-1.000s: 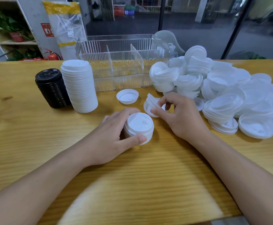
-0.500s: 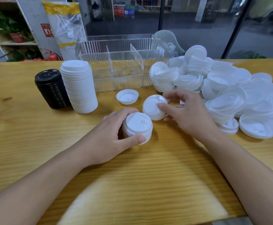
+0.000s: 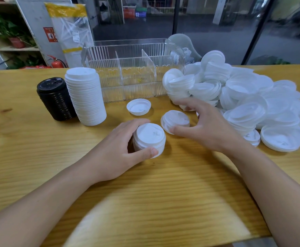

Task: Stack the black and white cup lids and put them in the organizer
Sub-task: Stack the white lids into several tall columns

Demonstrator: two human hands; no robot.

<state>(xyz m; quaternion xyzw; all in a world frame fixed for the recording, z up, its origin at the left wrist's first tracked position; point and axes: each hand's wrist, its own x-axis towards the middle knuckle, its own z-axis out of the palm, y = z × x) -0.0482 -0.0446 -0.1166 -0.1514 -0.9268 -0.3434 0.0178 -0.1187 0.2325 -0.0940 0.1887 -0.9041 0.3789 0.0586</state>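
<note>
At the middle of the counter [image 3: 38, 157], your left hand [image 3: 117, 150] curls round a short stack of white lids [image 3: 149, 138], thumb on its near side and fingers behind it. Just to its right a few loose lids [image 3: 175, 120] lie tilted; your right hand [image 3: 206, 129] hovers spread wide over them, thumb tip at their rim, gripping nothing. Beyond sit one upturned lid [image 3: 138, 106], a tall white stack [image 3: 86, 96], a black stack [image 3: 55, 98], the clear organizer [image 3: 135, 68] and a heap of white lids [image 3: 249, 102] to the right.

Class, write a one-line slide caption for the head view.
Left hand grips a short stack of white lids while the open right hand reaches for loose lids before the clear organizer.
</note>
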